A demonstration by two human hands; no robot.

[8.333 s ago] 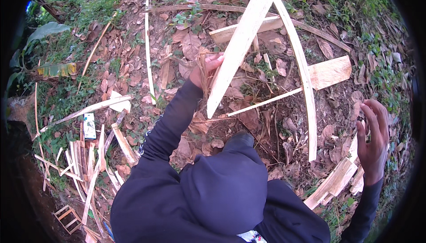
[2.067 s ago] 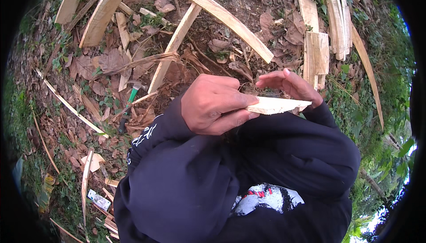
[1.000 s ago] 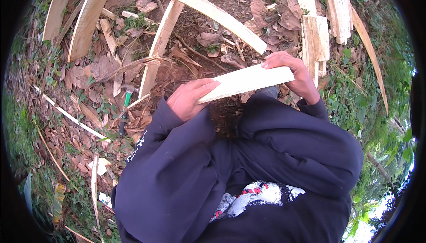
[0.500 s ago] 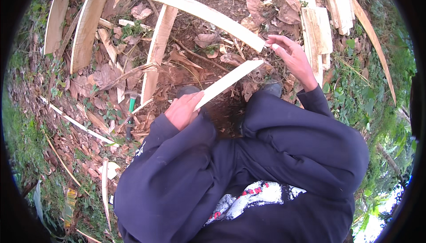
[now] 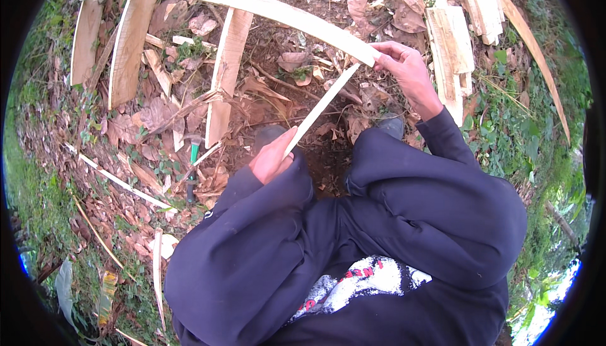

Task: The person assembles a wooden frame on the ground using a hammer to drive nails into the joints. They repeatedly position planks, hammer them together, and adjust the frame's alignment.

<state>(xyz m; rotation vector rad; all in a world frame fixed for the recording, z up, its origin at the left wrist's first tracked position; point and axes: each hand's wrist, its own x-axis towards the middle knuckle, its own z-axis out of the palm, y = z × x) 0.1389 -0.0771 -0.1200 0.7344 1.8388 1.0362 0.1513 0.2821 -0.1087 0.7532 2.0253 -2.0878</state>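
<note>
My left hand (image 5: 273, 156) is closed around the lower end of a short, pale wooden slat (image 5: 322, 111), held beside my left knee. The slat slants up and to the right, its edge turned toward me. My right hand (image 5: 410, 77) pinches the right end of a long wooden slat (image 5: 303, 22) between thumb and fingers. That slat stretches across the far side, over several boards, among them a left board (image 5: 129, 49) and a middle board (image 5: 227, 62). The short slat's tip meets or nearly meets the long slat's end, just by my right fingertips.
A hammer (image 5: 193, 156) with a green and black handle lies left of my left hand. Split boards (image 5: 449, 55) are piled at the far right, near a thin curved strip (image 5: 536, 59). Dry leaves, wood scraps and a narrow strip (image 5: 123, 184) cover the ground at left.
The short slat has turned edge-on, and its tip has risen to the long slat's end. My right hand, earlier with fingers apart at that end, now grips it.
</note>
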